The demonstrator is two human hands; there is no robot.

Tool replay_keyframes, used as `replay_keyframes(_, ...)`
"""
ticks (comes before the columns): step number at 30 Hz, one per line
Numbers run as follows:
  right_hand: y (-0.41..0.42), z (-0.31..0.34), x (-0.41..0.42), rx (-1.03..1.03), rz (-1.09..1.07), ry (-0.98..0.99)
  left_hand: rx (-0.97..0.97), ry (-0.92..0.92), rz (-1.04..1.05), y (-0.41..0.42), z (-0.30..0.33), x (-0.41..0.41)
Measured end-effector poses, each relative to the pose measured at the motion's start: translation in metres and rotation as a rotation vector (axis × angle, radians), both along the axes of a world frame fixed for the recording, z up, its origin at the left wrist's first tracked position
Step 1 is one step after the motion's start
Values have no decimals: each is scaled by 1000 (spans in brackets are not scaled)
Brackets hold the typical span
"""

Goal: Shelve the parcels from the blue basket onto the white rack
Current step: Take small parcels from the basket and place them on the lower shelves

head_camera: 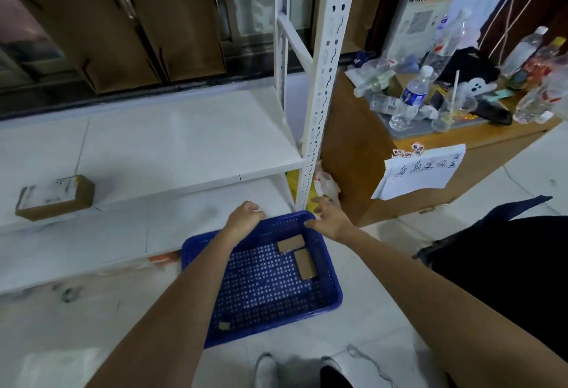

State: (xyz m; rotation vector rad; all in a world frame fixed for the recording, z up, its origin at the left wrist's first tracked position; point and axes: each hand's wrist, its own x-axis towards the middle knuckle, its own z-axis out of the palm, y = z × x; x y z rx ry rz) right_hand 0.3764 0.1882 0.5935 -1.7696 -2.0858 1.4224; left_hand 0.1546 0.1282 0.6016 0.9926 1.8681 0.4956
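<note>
Gripping the far rim of the blue basket (261, 280): left hand (244, 217) curled over the edge, fingers folded round it. Right hand (327, 218) at the far right corner of the same rim, fingers spread and loose, touching or just above the plastic; cannot tell which. No parcel pinched by either.

Sitting on the pale floor, pressed up against the foot of the white rack (319, 86), just below the lowest shelf.

Probably light and stiff, these parcels: small cardboard boxes, flat-sided, dry, unlikely to slip or crush. Best taken across the short sides, thumb on one face and fingers on the other, one hand enough for each. Basket itself rigid perforated plastic, easy to drag or lift by the rim.

Counted: two brown boxes (298, 254) lying flat in the far right corner of the basket, touching or nearly so; one small brownish scrap or box (224, 325) near the front left corner, too small to identify. One labelled box (55, 197) already on a rack shelf, at the left. Three shelf levels visible.
</note>
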Motion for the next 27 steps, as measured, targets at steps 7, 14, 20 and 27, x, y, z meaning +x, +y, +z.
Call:
replay_keyframes(7, 11, -73, 29, -60, 45, -2, -88, -31, 53, -5, -73, 41)
replay_keyframes(14, 23, -189, 44, -102, 73, -72, -117, 0, 15, 3, -196, 77)
replay_keyframes(20, 33, -336, 29, -44, 87, -119, -102, -43, 26, 20, -347, 90)
replay_keyframes(27, 38, -500, 21, -64, 42, -198, -141, -46, 19, 45, -526, 95)
